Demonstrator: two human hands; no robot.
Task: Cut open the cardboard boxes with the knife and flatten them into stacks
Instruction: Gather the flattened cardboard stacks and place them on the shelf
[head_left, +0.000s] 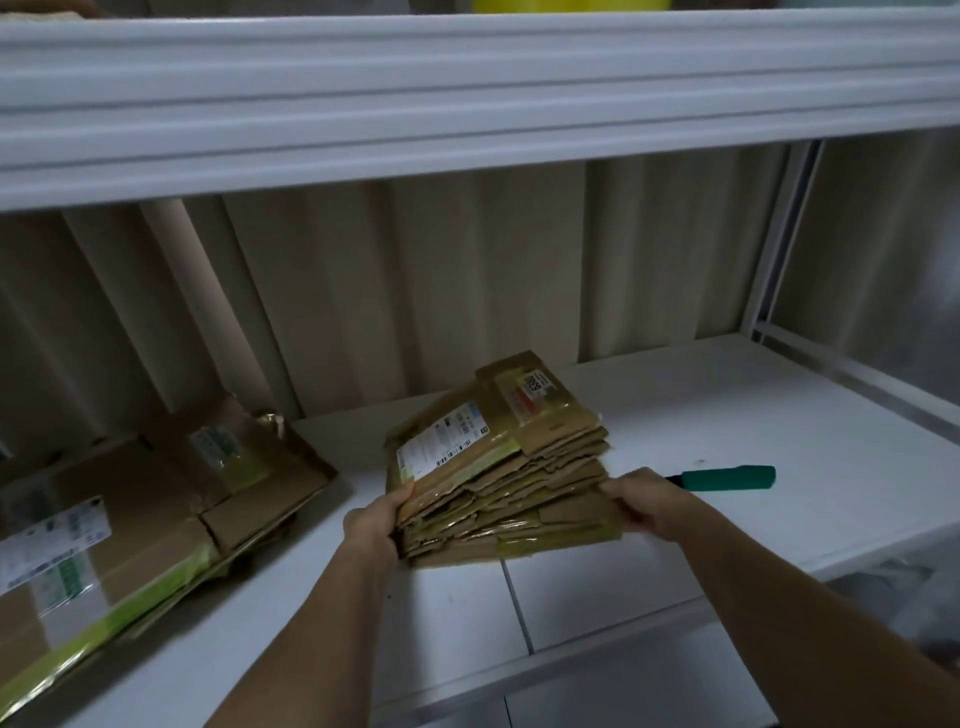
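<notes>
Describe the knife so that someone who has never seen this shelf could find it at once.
Start at the white metal shelf and find the stack of flattened brown cardboard boxes held between both hands. Just beyond the right hand, lying flat on the shelf surface, is the knife with a teal green handle. It is the only green, slim, stick-shaped thing there; everything else nearby is brown cardboard.
</notes>
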